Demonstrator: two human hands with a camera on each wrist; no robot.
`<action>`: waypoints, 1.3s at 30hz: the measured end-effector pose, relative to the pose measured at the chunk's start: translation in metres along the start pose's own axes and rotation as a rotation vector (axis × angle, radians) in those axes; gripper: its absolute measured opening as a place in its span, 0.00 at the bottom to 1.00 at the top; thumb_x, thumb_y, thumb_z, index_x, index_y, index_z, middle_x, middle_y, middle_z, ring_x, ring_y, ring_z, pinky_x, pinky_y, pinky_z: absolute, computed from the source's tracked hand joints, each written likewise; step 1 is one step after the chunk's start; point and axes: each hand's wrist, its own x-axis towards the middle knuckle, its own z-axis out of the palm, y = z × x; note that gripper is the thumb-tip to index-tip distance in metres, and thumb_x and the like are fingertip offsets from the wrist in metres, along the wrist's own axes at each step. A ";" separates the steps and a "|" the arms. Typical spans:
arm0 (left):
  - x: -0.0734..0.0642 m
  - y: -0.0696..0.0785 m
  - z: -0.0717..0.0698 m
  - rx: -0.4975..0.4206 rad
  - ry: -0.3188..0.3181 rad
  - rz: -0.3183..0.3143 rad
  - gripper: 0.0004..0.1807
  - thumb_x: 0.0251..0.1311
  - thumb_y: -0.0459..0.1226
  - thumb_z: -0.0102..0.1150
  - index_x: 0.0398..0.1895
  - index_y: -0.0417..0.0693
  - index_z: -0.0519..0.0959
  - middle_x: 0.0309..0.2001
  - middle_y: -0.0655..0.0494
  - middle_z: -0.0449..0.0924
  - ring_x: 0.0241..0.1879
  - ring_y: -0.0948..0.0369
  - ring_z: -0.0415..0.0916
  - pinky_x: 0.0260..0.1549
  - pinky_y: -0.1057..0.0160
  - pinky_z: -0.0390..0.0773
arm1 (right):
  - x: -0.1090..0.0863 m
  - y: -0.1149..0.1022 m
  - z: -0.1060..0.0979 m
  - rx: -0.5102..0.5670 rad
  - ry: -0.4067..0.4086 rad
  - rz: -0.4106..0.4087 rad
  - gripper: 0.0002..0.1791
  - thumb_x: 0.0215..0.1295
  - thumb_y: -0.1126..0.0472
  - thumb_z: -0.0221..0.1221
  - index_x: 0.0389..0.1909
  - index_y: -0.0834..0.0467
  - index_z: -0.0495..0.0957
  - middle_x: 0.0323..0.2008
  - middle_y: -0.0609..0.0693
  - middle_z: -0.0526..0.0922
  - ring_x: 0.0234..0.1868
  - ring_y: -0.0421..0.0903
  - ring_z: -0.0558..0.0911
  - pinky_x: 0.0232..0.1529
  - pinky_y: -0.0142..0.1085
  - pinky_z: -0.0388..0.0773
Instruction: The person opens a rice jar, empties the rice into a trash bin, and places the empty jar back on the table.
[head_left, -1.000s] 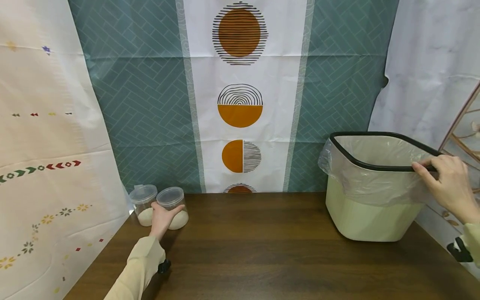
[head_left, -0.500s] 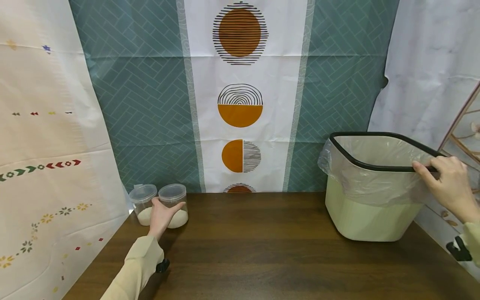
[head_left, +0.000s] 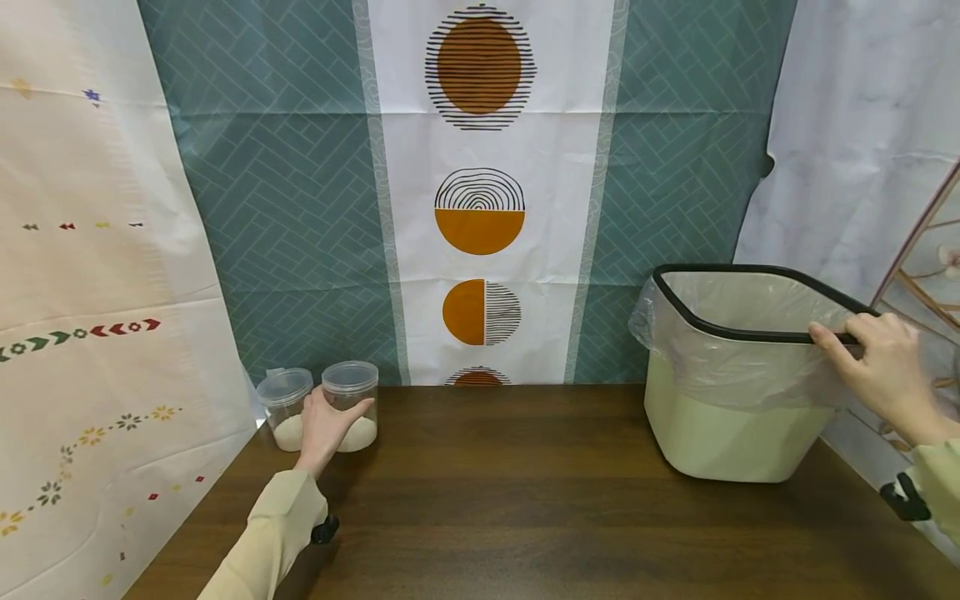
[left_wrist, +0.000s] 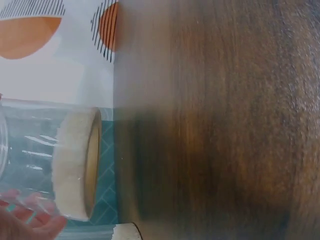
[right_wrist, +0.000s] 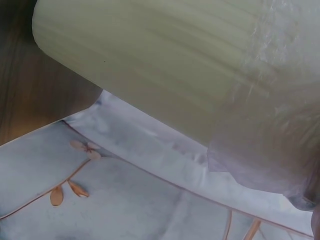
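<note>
My left hand grips a clear plastic jar with a clear lid and a layer of whitish, grainy contents. In the left wrist view this jar is held a little above the table, and the fingertips show beside its wall. A similar jar stands just left of the hand, partly hidden by it. At the right, my right hand grips the black rim of a pale green waste bin, thumb outside. A clear bin liner folds over that rim; the bin's floor is hidden.
The dark wooden table runs between jars and bin. Behind it hangs a teal and white patterned cloth. Printed cloths cover the left side and the right side.
My left hand has raised the right-hand jar slightly and turned it more upright. The bin and my right hand have shifted slightly left. The other jar stays put.
</note>
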 end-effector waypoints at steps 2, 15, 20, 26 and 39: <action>0.000 0.001 0.000 0.013 0.000 -0.004 0.48 0.43 0.53 0.66 0.57 0.28 0.57 0.49 0.33 0.59 0.49 0.41 0.58 0.47 0.45 0.60 | 0.000 0.000 0.001 0.006 0.004 -0.009 0.21 0.64 0.53 0.53 0.15 0.62 0.68 0.18 0.57 0.68 0.27 0.57 0.62 0.37 0.59 0.50; 0.002 0.016 -0.003 0.001 -0.073 -0.006 0.46 0.45 0.56 0.63 0.52 0.30 0.54 0.45 0.34 0.62 0.45 0.42 0.63 0.43 0.46 0.64 | 0.002 -0.008 0.007 0.006 0.021 -0.062 0.21 0.64 0.53 0.53 0.15 0.60 0.67 0.21 0.59 0.71 0.28 0.57 0.64 0.34 0.57 0.51; 0.001 0.022 -0.003 0.009 -0.106 -0.023 0.43 0.46 0.58 0.62 0.48 0.33 0.55 0.41 0.37 0.66 0.41 0.43 0.68 0.39 0.48 0.66 | 0.003 -0.013 0.009 0.027 0.008 -0.069 0.18 0.63 0.55 0.54 0.15 0.58 0.67 0.19 0.54 0.69 0.27 0.54 0.63 0.33 0.55 0.50; -0.001 0.027 -0.001 0.008 -0.135 0.015 0.40 0.45 0.56 0.63 0.45 0.34 0.58 0.38 0.40 0.67 0.36 0.46 0.69 0.35 0.51 0.68 | 0.006 -0.016 0.011 0.056 0.017 -0.092 0.17 0.61 0.56 0.56 0.15 0.56 0.67 0.17 0.46 0.67 0.26 0.50 0.62 0.31 0.53 0.50; -0.001 0.045 0.002 -0.052 -0.156 0.137 0.36 0.45 0.49 0.67 0.43 0.36 0.57 0.36 0.40 0.66 0.36 0.49 0.69 0.36 0.53 0.67 | 0.009 -0.028 0.024 0.095 0.048 -0.148 0.15 0.61 0.56 0.56 0.17 0.58 0.70 0.19 0.46 0.70 0.27 0.45 0.62 0.34 0.53 0.52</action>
